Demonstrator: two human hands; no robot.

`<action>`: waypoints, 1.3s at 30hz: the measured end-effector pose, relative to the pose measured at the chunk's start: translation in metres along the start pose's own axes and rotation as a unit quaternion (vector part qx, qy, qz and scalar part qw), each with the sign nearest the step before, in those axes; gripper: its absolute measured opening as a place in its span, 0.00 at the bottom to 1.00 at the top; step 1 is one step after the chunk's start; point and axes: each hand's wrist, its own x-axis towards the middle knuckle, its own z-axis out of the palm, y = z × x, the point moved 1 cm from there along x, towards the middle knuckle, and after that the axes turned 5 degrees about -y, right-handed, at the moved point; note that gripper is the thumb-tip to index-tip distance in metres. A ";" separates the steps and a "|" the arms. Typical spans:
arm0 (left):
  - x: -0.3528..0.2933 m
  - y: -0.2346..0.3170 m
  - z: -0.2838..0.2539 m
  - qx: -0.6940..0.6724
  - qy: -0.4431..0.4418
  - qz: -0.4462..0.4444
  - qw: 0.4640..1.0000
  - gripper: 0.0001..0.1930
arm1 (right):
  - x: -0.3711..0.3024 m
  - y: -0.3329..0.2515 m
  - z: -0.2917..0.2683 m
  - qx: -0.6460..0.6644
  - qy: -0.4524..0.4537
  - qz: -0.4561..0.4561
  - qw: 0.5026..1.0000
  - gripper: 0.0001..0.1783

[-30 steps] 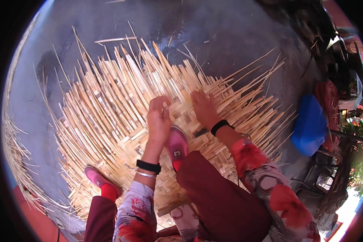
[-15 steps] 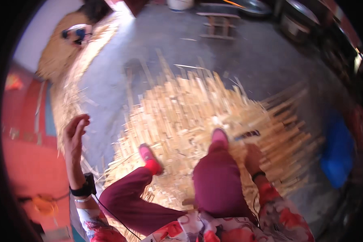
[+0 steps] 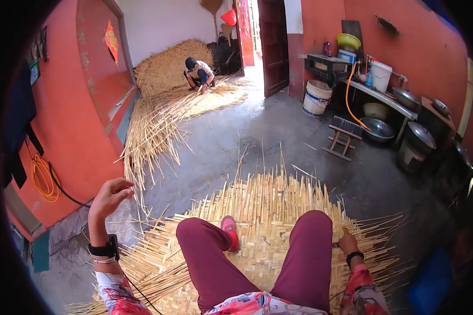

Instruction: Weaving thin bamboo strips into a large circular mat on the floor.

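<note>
Beneath and in front of me lies a woven mat of split bamboo strips [image 3: 263, 239], its loose strip ends fanning out at the far edge and sides. My left hand [image 3: 110, 198] is raised at the left, apart from the mat, with its fingers loosely bent and nothing in them. Low at the mat's right side, my right hand [image 3: 348, 242] is closed beside my right knee. A small dark bit shows by its fingers, but the knee partly hides it and I cannot tell what it is. My pink shoe [image 3: 229, 233] rests on the weave.
At the far left, a co-worker [image 3: 198, 74] crouches on another woven mat [image 3: 168, 65] with long loose strips [image 3: 155, 131]. A small wooden stool [image 3: 343, 137], a white bucket [image 3: 317, 98] and a metal basin [image 3: 377, 130] stand at the back right. Something blue [image 3: 430, 283] lies at the near right.
My view has swung up and to the left, showing more of the room. My knees now stand higher in view. My left hand stays raised; my right hand stays low at the mat's right side.
</note>
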 end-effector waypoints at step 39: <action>-0.001 0.258 0.086 0.101 0.270 0.471 0.834 0.60 | -0.053 -0.161 -0.126 0.127 0.238 -0.394 0.879 0.13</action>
